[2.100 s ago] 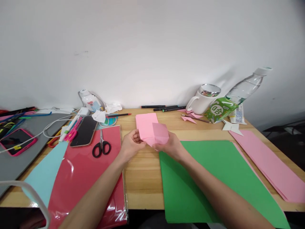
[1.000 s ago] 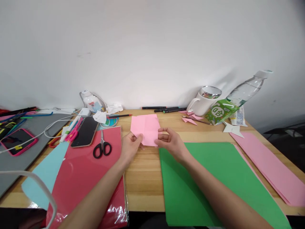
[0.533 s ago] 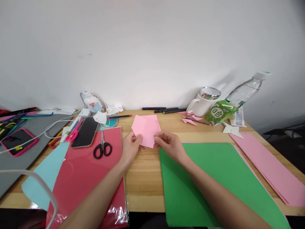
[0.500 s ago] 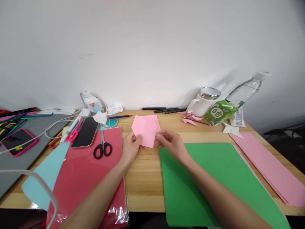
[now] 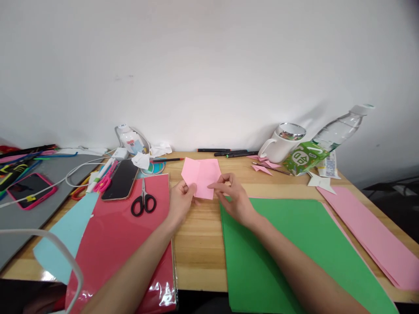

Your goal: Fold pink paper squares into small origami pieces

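Note:
A small folded piece of pink paper (image 5: 203, 176) is held up over the bare strip of wood between two stacks. Its left lower edge is pinched by my left hand (image 5: 181, 198), thumb in front and fingers behind. My right hand (image 5: 235, 198) is at the paper's right edge, its index finger reaching onto the front face and the fingers loosely apart. A crease runs down the paper, with a flap on its left part. Black-handled scissors (image 5: 143, 201) lie left of my left hand on a red paper pack (image 5: 131, 244) in clear plastic.
Green sheets (image 5: 281, 244) lie under my right forearm, with pink strips (image 5: 369, 235) beyond. At the back stand a white mug (image 5: 279, 144), a green carton (image 5: 304, 158) and a leaning bottle (image 5: 340, 126). Black pens (image 5: 229, 152) lie by the wall. Left are a phone (image 5: 120, 180) and cables.
My right hand has moved its index finger from the paper's right edge onto its face, fingers more spread. The paper has turned slightly. The whole view has shifted a little.

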The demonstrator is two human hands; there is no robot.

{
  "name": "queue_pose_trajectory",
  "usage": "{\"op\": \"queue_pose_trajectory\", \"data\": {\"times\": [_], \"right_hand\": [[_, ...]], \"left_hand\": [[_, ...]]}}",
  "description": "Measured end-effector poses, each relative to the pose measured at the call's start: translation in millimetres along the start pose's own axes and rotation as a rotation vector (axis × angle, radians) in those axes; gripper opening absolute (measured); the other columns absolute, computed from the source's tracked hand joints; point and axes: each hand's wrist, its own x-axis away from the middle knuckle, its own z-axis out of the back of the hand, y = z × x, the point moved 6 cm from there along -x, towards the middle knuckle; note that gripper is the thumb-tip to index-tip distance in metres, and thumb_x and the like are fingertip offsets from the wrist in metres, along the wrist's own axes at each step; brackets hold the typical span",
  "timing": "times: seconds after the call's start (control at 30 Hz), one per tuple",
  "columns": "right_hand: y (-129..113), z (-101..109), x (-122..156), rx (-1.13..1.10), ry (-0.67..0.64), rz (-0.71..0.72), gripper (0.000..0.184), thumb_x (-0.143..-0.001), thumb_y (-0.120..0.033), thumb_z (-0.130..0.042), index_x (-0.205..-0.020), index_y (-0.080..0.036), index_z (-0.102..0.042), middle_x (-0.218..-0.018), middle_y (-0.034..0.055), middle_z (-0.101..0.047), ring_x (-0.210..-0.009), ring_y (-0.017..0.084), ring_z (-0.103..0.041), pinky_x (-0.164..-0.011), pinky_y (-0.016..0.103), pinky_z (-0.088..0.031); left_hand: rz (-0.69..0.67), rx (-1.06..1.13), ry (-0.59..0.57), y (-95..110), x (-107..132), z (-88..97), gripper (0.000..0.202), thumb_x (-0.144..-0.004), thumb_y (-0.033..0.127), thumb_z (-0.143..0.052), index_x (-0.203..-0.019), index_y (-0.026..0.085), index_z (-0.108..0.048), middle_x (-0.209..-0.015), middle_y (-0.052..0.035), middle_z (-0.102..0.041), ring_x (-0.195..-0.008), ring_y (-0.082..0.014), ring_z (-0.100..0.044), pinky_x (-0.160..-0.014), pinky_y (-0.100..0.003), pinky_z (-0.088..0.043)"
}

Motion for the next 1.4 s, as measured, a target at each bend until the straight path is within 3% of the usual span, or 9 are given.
{"op": "queue_pose_trajectory", "data": {"times": [0.13,0.37,0.5,0.63,0.73,0.9,1.03,1.17,1.4], "right_hand": [[-10,-3,2,0.271,-0.046,0.147,0.023,-0.085,-0.014,-0.054,-0.090,-0.028,-0.071,-0.096,0.0070,-0.052,-0.091,0.021,-0.051,-0.074,0.035,-0.049],[-11,-2,2,0.244,-0.067,0.271,0.011,-0.086,-0.026,-0.060,-0.085,-0.026,-0.071,-0.090,0.0048,-0.062,-0.087,0.021,-0.050,-0.075,0.035,-0.046],[-8,-2,1,0.217,-0.008,0.204,0.012,-0.088,-0.026,-0.058,-0.085,-0.023,-0.070,-0.084,0.0054,-0.064,-0.080,0.019,-0.051,-0.068,0.033,-0.046],[-5,3,1,0.167,0.072,0.116,0.008,-0.085,-0.026,-0.062,-0.080,-0.022,-0.067,-0.085,0.0061,-0.063,-0.083,0.021,-0.052,-0.071,0.034,-0.047],[-3,8,1,0.140,0.127,0.059,0.007,-0.083,-0.028,-0.064,-0.081,-0.022,-0.067,-0.090,0.0072,-0.061,-0.086,0.022,-0.053,-0.074,0.037,-0.048],[-2,11,3,0.142,0.188,-0.016,0.010,-0.080,-0.030,-0.066,-0.089,-0.024,-0.066,-0.104,0.0089,-0.057,-0.099,0.026,-0.051,-0.083,0.044,-0.047],[-4,14,4,0.177,0.237,-0.051,0.031,-0.079,-0.033,-0.067,-0.107,-0.025,-0.059,-0.118,0.0114,-0.048,-0.112,0.029,-0.046,-0.090,0.049,-0.044],[-4,14,4,0.147,0.239,-0.079,0.049,-0.080,-0.037,-0.065,-0.123,-0.025,-0.048,-0.129,0.0139,-0.039,-0.123,0.030,-0.040,-0.098,0.051,-0.041],[6,7,6,0.006,0.186,-0.148,0.052,-0.080,-0.035,-0.065,-0.126,-0.024,-0.045,-0.118,0.0120,-0.050,-0.111,0.027,-0.051,-0.088,0.043,-0.049]], "left_hand": [[0.015,0.040,-0.023,-2,0,-2.1,0.030,-0.064,0.038,-0.072,-0.077,0.013,-0.064,-0.067,-0.0012,-0.065,-0.056,-0.0128,-0.058,-0.051,-0.022,-0.047],[0.007,0.083,-0.088,-7,-1,-6.3,0.028,-0.067,0.038,-0.071,-0.079,0.014,-0.065,-0.068,-0.0008,-0.066,-0.061,-0.0114,-0.056,-0.060,-0.023,-0.045],[-0.010,0.073,-0.151,-5,1,-10.6,0.025,-0.066,0.035,-0.073,-0.076,0.014,-0.067,-0.066,0.0007,-0.064,-0.060,-0.0095,-0.053,-0.058,-0.020,-0.042],[0.010,0.062,-0.223,-3,6,-18.7,0.026,-0.065,0.039,-0.075,-0.066,0.015,-0.065,-0.056,0.0037,-0.057,-0.051,-0.0077,-0.045,-0.052,-0.019,-0.039],[0.039,0.100,-0.269,-2,9,-24.7,0.029,-0.062,0.041,-0.077,-0.069,0.016,-0.067,-0.056,0.0040,-0.057,-0.050,-0.0074,-0.044,-0.052,-0.020,-0.042],[0.047,0.184,-0.307,-6,8,-26.3,0.032,-0.064,0.036,-0.078,-0.085,0.014,-0.069,-0.077,-0.0032,-0.069,-0.070,-0.0134,-0.060,-0.070,-0.027,-0.050],[0.060,0.227,-0.359,-10,8,-27.1,0.032,-0.062,0.029,-0.080,-0.088,0.014,-0.069,-0.083,-0.0060,-0.072,-0.079,-0.0176,-0.066,-0.080,-0.032,-0.051],[0.079,0.226,-0.330,-12,7,-25.5,0.032,-0.060,0.027,-0.082,-0.085,0.013,-0.069,-0.081,-0.0068,-0.073,-0.078,-0.0189,-0.067,-0.081,-0.035,-0.053],[0.088,0.185,-0.268,-13,5,-23.7,0.034,-0.057,0.031,-0.083,-0.081,0.013,-0.068,-0.083,-0.0070,-0.073,-0.080,-0.0210,-0.068,-0.078,-0.036,-0.053]]}}
